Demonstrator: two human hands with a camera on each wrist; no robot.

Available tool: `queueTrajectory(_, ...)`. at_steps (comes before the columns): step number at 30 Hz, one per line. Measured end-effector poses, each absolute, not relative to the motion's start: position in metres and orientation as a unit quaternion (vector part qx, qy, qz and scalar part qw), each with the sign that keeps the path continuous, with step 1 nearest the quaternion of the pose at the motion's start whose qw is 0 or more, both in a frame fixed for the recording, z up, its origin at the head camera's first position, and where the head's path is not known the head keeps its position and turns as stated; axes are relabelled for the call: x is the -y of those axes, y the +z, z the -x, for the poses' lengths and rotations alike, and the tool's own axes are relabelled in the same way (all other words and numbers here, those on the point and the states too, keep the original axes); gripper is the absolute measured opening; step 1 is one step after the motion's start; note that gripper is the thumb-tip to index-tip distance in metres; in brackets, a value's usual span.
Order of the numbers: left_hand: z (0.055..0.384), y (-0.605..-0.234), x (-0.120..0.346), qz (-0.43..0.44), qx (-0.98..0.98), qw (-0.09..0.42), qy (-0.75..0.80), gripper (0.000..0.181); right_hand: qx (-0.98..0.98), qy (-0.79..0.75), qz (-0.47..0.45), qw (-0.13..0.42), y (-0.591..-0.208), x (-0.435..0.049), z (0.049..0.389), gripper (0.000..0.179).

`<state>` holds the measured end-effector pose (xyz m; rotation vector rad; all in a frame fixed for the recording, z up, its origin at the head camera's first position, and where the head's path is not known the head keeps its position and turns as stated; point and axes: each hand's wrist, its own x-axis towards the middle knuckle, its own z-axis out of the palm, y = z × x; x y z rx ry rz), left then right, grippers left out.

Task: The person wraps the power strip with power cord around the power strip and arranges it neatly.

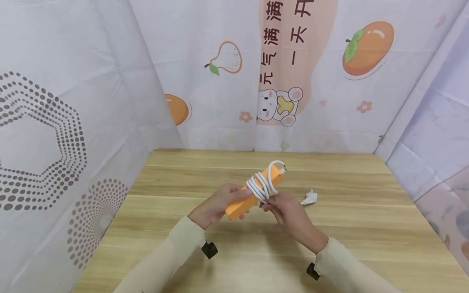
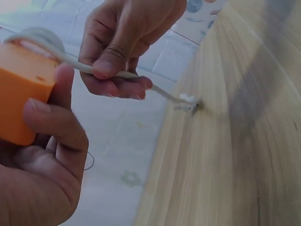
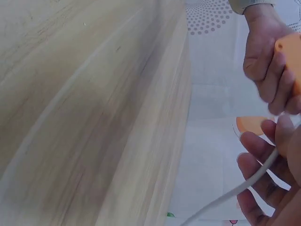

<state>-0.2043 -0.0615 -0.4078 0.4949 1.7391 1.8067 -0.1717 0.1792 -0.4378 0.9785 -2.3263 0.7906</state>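
Observation:
An orange power strip (image 1: 239,207) is held above the table in my left hand (image 1: 214,204), whose thumb and fingers wrap its near end. White cable (image 1: 258,190) is wound in several loops around the strip's middle and far part. My right hand (image 1: 294,218) pinches the cable just right of the loops; the left wrist view shows the thumb (image 2: 106,66) pressing it against the fingers. From there the cable runs to a white end piece (image 1: 310,197), seemingly the plug, on the table. In the right wrist view the cable (image 3: 235,189) passes across the right fingers.
The wood-grain table (image 1: 252,271) stretches under both hands. A printed white curtain (image 1: 221,101) hangs behind it, with more cloth at the left (image 1: 114,78) and right (image 1: 437,144). Dark wrist-worn devices (image 1: 209,250) show at both cuffs.

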Motion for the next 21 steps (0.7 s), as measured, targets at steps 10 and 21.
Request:
queueTrajectory(10,0.199,-0.393,0.07,-0.311,-0.675,0.32,0.588,0.038,0.862,0.255,-0.374,0.228,-0.43,-0.191,0.177,0.029)
queueTrajectory(21,0.198,-0.385,0.059,-0.423,-0.794,0.281,0.334,0.032,0.864,0.228,-0.422,0.155,-0.422,-0.196,0.192,0.008)
